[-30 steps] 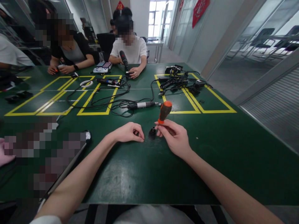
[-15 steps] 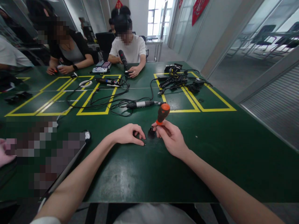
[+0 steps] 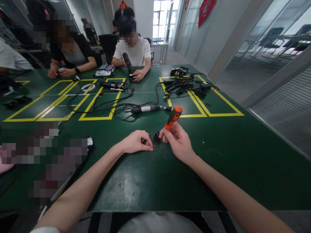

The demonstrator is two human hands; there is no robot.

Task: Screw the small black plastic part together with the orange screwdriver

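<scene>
Orange-and-black screwdriver [image 3: 174,117] tilts in your right hand [image 3: 180,142], gripped low, likely for control, while your left hand [image 3: 134,141] pinches, contents untellable, well in from the tabletop's [image 3: 233,161] near edge.

Office rm w/ workshop-type use: window [image 3: 159,24] at 12 o'clock, chairs [image 3: 272,36] behind glass at 2; green table [image 3: 233,155] w/ yellow tape [image 3: 95,119] at 9, elec. cables [image 3: 179,84] at 1–2, screwdriver [image 3: 173,117] nr ctr, at 3.
</scene>
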